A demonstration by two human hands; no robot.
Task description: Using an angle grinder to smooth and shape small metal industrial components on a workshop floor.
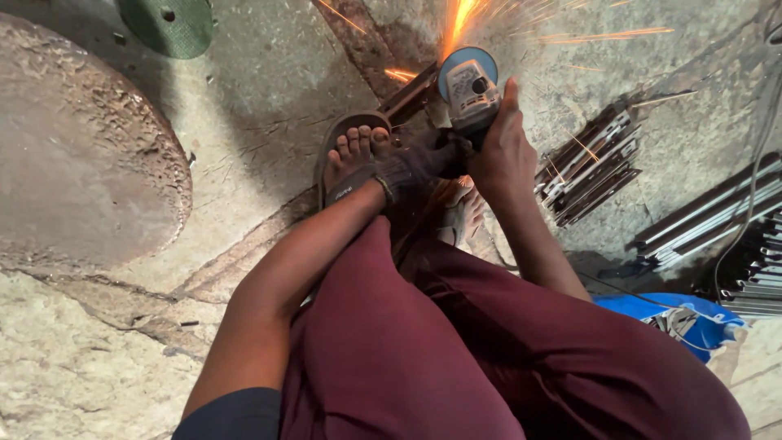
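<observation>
Rough grey concrete floor (269, 90), cracked and stained, outdoors or in a workshop; not determinable which. One large round rusted disc (81, 147) well left of the fingers. One green round disc (167, 24) at far upper left. One angle grinder (470, 88), grey body with blue guard, gripped by clenched right hand (503, 151) fingers. Left hand (415, 167), in dark glove, fingers closed beside the grinder body; exact grasp not determinable. Orange sparks (464, 20) just beyond the fingers, above one dark metal bar (411, 94). Two stacks of metal strips (590, 167) right of the fingers. One blue sack (692, 314) at lower right.
</observation>
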